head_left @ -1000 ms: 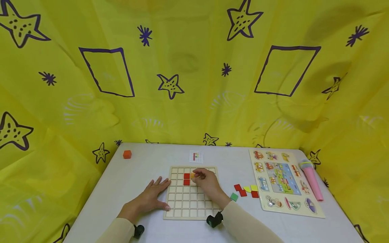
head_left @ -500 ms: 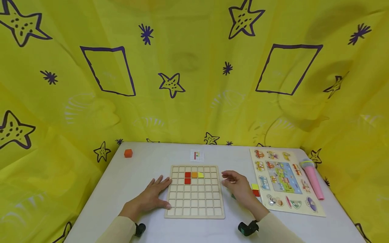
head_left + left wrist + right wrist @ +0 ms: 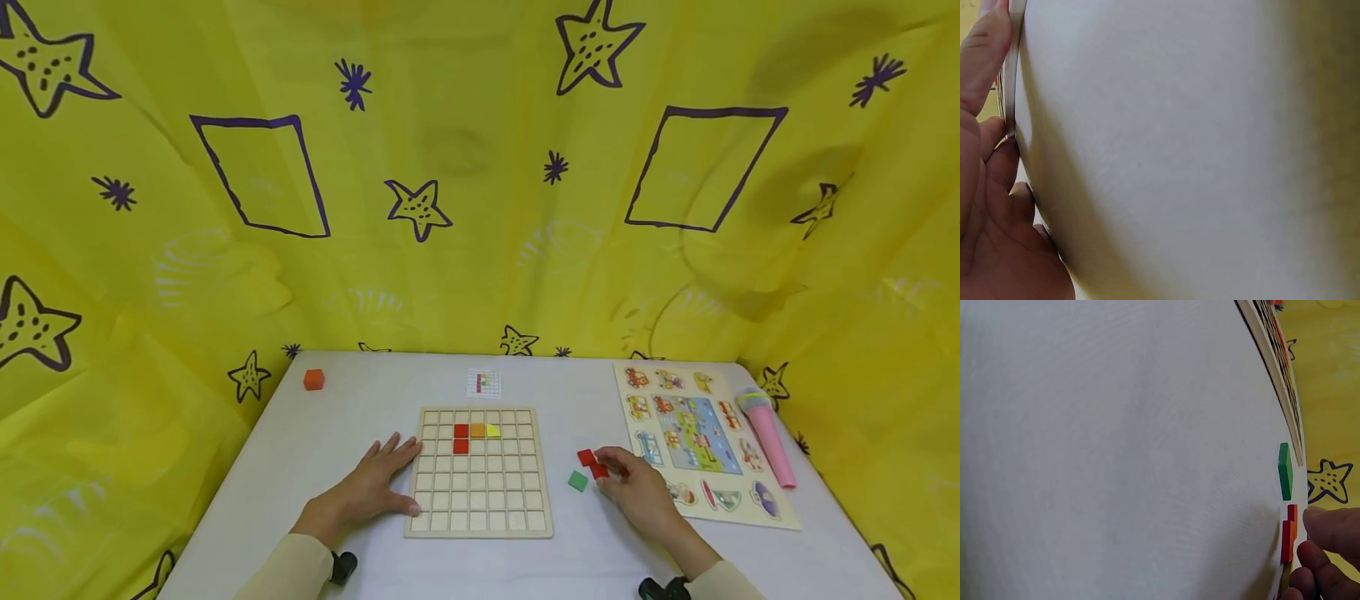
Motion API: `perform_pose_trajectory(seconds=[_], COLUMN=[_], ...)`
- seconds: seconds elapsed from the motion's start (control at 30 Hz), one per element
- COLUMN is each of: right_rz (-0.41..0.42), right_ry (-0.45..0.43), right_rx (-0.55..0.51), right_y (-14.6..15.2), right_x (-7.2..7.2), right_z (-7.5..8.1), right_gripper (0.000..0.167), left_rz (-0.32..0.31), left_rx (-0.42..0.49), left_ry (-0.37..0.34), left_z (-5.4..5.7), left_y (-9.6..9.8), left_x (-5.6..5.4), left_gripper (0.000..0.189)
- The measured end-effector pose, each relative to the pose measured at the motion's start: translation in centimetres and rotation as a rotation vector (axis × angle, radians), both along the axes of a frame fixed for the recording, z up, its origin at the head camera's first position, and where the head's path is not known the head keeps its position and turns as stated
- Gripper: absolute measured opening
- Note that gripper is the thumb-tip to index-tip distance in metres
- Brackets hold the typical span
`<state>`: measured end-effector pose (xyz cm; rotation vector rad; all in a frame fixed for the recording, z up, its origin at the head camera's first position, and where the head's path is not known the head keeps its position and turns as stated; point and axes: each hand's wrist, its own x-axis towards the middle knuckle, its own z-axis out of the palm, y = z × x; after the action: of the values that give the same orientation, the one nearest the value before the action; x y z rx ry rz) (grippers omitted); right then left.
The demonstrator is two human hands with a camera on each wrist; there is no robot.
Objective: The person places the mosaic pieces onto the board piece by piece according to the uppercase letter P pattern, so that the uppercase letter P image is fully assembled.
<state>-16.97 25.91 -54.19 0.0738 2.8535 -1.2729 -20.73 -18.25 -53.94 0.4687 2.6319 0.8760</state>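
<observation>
My left hand (image 3: 371,487) lies with spread fingers at the left edge of a wooden grid board (image 3: 478,500), its thumb and fingertips at the rim. Set in the board's cells are two red square tiles (image 3: 461,446), an orange tile (image 3: 477,430) and a yellow tile (image 3: 492,431) with a rounded corner. Right of the board, my right hand (image 3: 641,496) hovers over loose tiles, fingers bent and fingertips beside a red tile (image 3: 600,471). Nothing shows between thumb and forefinger in the right wrist view. A green tile (image 3: 577,481) and another red tile (image 3: 586,457) lie nearby; the hand hides others.
Behind the board lies a small pattern card (image 3: 483,384) with a coloured grid. A picture puzzle board (image 3: 697,500) and a pink toy microphone (image 3: 771,442) are at the right. An orange cube (image 3: 313,380) stands back left. Yellow curtain (image 3: 480,275) encloses the table.
My right hand has left the orange tile on the board and moved right to the loose tiles. The yellow tile on the board came into view. My left hand stayed put.
</observation>
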Motion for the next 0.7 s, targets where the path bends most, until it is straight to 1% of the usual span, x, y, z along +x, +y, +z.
perform_pose_trajectory(seconds=[0.1,0.17,0.23,0.33,0.4,0.47,0.6,0.7], right_rz=[0.005,0.004,0.007,0.002,-0.001,-0.008,0.014,0.043], right_ry=[0.017,0.023,0.023,0.004,0.006,0.011,0.025,0.033], right_rx=[0.062,0.095,0.101,0.078,0.052,0.049,0.104,0.144], right_y=[-0.1,-0.2,-0.3,-0.3,-0.2,0.0,0.3,0.3], right_x=[-0.1,0.0,0.2,0.7,1.0,1.2,1.3,0.9], right_z=[-0.3,-0.3,-0.1,0.2,0.4,0.4,0.3,0.1], right_gripper=[0.037,0.036,0.034,0.034,0.035,0.036,0.04,0.04], left_rz=[0.009,0.001,-0.009,-0.011,-0.011,-0.012,-0.022,-0.025], left_rx=[0.007,0.01,0.017,0.021,0.025,0.03,0.032,0.029], left_ry=[0.0,0.004,0.009,0.011,0.011,0.007,0.01,0.015], left_z=[0.0,0.0,0.0,-0.1,-0.1,-0.1,0.0,0.1], left_y=[0.0,0.0,-0.1,-0.1,-0.1,-0.1,-0.1,-0.1], left_x=[0.0,0.0,0.1,0.1,0.2,0.2,0.1,0.0], left_gripper=[0.109,0.109,0.109,0.109,0.109,0.109,0.109,0.109])
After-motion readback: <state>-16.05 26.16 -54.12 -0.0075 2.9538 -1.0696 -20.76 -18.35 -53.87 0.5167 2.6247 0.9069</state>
